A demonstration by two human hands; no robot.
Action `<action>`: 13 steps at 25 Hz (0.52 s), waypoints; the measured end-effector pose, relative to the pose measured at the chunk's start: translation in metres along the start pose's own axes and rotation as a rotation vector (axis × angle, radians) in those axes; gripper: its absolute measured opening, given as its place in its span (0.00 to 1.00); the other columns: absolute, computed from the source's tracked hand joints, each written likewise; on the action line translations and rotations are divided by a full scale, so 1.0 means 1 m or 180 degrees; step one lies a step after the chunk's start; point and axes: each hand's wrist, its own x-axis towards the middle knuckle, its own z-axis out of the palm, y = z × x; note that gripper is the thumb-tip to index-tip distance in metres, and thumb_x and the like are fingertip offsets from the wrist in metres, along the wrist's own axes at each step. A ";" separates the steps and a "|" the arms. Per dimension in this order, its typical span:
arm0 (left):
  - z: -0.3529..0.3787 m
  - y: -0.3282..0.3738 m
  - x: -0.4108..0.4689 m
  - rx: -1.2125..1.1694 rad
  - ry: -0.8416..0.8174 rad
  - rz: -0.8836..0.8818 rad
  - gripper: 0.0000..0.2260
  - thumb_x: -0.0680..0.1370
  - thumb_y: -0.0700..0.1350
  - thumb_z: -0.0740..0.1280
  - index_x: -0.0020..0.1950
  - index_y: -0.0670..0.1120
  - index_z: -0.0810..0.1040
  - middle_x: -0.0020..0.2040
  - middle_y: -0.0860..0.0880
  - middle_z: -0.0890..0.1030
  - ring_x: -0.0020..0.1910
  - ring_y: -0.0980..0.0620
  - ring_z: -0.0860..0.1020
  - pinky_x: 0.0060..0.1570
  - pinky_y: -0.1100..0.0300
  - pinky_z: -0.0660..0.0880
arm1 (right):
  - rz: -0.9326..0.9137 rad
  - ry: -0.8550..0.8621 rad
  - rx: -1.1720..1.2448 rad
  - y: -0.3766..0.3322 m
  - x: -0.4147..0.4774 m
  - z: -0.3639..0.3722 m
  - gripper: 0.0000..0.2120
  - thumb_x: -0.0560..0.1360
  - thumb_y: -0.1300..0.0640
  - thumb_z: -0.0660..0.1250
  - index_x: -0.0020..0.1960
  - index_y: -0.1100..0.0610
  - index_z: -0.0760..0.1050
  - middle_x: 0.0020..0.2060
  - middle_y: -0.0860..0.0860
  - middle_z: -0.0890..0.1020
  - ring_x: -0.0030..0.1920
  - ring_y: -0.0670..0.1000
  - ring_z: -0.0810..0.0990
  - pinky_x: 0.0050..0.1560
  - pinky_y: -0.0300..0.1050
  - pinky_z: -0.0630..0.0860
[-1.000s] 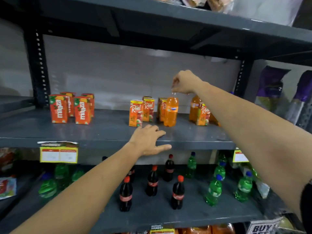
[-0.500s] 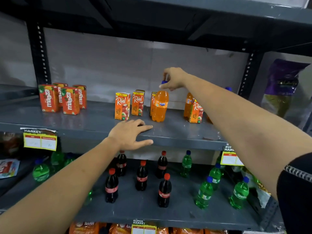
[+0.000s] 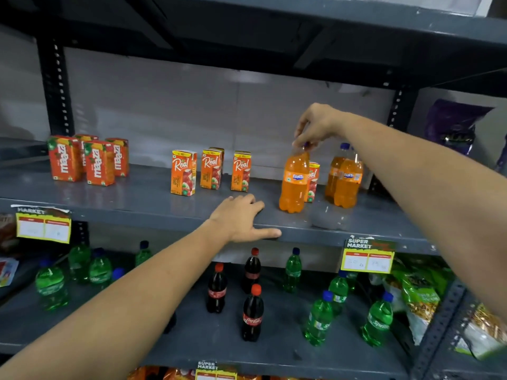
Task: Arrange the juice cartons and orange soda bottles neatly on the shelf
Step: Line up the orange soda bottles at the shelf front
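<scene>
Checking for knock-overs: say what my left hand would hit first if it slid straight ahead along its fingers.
Probably the orange soda bottle that the right hand holds by the cap; the left hand points right and back. Depth is unclear.

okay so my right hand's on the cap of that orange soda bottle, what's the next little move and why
Probably slide the orange soda bottle in your right hand rightward, beside the two other soda bottles. It stands apart from them, in front of a Real juice carton it partly hides. Your left hand just rests on the shelf edge.
</scene>
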 end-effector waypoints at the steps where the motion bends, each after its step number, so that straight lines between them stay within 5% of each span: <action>1: 0.001 0.006 0.005 0.0047 -0.0042 -0.0001 0.42 0.68 0.76 0.51 0.69 0.46 0.68 0.65 0.44 0.73 0.61 0.43 0.72 0.61 0.47 0.68 | 0.0024 -0.0039 -0.0068 0.008 -0.003 -0.006 0.06 0.68 0.58 0.75 0.42 0.58 0.80 0.38 0.53 0.84 0.35 0.48 0.84 0.26 0.34 0.76; 13: 0.001 0.016 0.027 -0.0064 -0.0415 -0.0021 0.49 0.63 0.80 0.52 0.72 0.47 0.63 0.70 0.47 0.69 0.68 0.45 0.68 0.70 0.40 0.58 | 0.0351 -0.0553 -0.0733 0.045 -0.005 -0.023 0.05 0.71 0.60 0.72 0.44 0.60 0.77 0.44 0.58 0.82 0.38 0.53 0.81 0.35 0.44 0.77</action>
